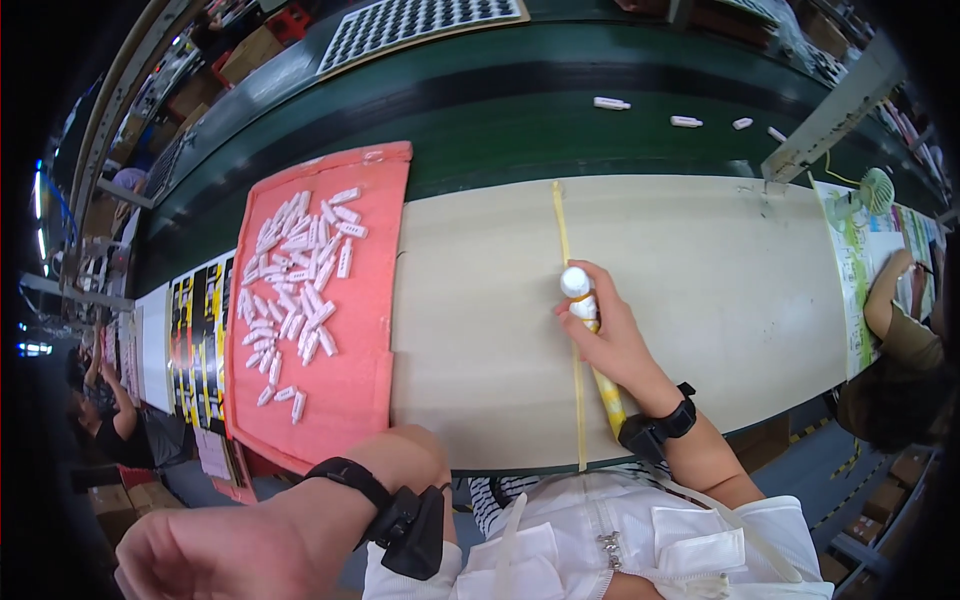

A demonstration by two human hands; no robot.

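At the middle of the bench, my right hand is closed around a long white-and-yellow tube with a rounded white end. The tube's lower part runs under my wrist toward the bench's near edge. My left hand is close to the camera at the lower left, off the bench, and its fingers are mostly hidden or cut off. Nearest to it is a pink padded mat, covered with a loose heap of small white tube-like pieces with dark print.
A yellow tape line crosses the beige bench top. Beyond runs a dark green conveyor belt with a few white pieces. A tray of dark round parts lies behind. At right are a small green fan and another person's arm.
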